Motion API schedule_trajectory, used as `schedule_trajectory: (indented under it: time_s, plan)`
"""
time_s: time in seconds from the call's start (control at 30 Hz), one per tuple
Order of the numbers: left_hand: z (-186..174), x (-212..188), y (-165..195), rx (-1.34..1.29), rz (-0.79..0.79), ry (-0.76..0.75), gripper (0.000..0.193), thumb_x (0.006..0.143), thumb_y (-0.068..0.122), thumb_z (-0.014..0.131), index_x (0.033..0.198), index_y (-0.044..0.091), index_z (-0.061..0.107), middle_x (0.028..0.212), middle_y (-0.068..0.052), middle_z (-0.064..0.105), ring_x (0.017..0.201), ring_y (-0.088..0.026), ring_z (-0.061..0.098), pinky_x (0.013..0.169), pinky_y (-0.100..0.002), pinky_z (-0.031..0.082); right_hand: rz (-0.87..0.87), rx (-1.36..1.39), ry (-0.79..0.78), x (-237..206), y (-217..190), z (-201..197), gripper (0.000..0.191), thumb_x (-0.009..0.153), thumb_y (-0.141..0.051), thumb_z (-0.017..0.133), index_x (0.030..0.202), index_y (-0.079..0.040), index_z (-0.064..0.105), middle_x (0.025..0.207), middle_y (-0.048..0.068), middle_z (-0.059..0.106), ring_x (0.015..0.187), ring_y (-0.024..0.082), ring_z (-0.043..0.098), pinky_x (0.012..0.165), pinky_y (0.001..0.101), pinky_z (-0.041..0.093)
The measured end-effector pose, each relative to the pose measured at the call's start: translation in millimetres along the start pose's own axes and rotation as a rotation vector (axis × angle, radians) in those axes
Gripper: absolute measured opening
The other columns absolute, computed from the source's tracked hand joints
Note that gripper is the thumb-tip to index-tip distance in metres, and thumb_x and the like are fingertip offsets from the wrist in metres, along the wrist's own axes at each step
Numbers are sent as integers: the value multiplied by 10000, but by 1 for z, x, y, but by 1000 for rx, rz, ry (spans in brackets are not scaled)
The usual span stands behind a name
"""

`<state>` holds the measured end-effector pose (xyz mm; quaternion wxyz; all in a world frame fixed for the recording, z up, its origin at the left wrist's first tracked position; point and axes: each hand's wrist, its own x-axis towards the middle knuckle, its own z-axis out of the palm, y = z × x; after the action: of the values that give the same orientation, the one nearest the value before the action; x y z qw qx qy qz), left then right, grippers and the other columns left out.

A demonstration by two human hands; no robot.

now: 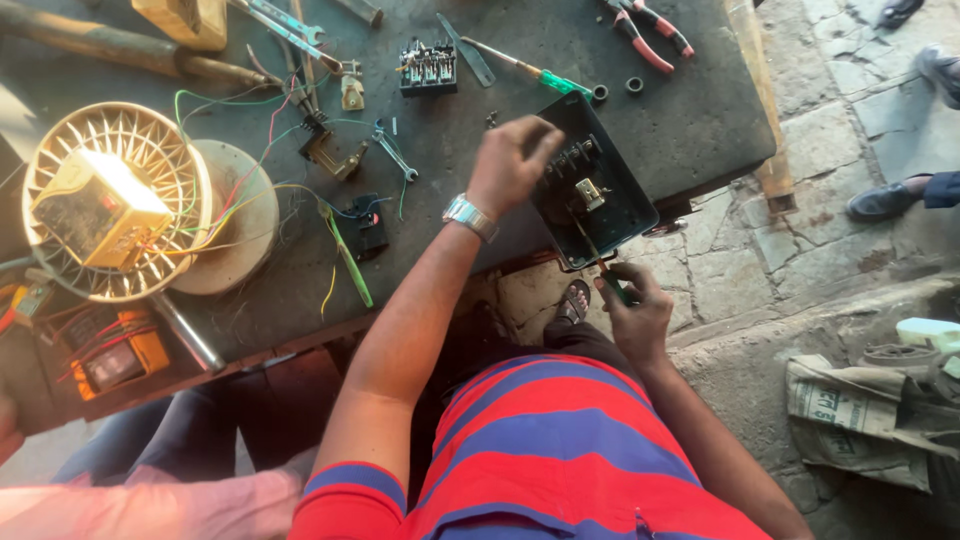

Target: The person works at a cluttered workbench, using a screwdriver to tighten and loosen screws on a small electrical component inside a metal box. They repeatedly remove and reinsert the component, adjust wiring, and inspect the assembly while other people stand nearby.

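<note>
A dark open switch box [612, 208] lies tilted at the near right edge of the workbench [690, 120], with black terminals and a small pale part inside. My left hand [511, 162], a metal watch on its wrist, grips the box's left rim. My right hand [632, 306] holds a green-handled screwdriver [600, 268] whose shaft points up into the box. I wear a red and blue striped shirt.
A round fan motor with coloured wires [115, 200] sits at the left, an orange meter [115, 355] below it. Red pliers [650, 30], a second green screwdriver [535, 72], a spanner [395, 155] and a black switch block [428, 68] lie about. Another person's pink sleeve [150, 505] is bottom left; a shoe [885, 198] at right.
</note>
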<state>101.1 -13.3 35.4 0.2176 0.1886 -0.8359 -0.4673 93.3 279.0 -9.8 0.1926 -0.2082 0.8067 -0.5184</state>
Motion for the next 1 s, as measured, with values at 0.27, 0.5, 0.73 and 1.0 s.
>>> schedule_trajectory:
  time_s: [0.27,0.5,0.73,1.0]
  plan:
    - [35,4,1,65,16,-106,403,1030,393,571,1141,51,753,1069,-184,769,979,-341,746,870,-415,567,-287,-206,-19,6,-4,-11,270,937,-106,745,1182,1,714,1026,165,750,882,286,728,762,393,556]
    - [42,5,10,227,-87,-76,381,998,432,578,1106,137,793,948,-144,771,879,-329,748,796,-427,581,-320,-150,2,12,-8,-16,266,913,-91,763,1155,16,740,999,163,747,858,271,723,747,378,544]
    - [43,6,12,241,-127,-105,386,1002,459,545,1120,186,791,925,-126,776,848,-338,742,774,-445,570,-193,42,-91,15,15,-13,232,962,-129,724,1142,18,726,950,108,745,801,178,712,702,313,570]
    - [49,15,29,287,-62,-186,383,1047,411,512,1170,154,768,998,-196,732,893,-418,692,783,-501,540,545,702,-192,29,42,-31,369,842,-216,795,1175,-63,748,866,-6,764,538,61,503,435,232,382]
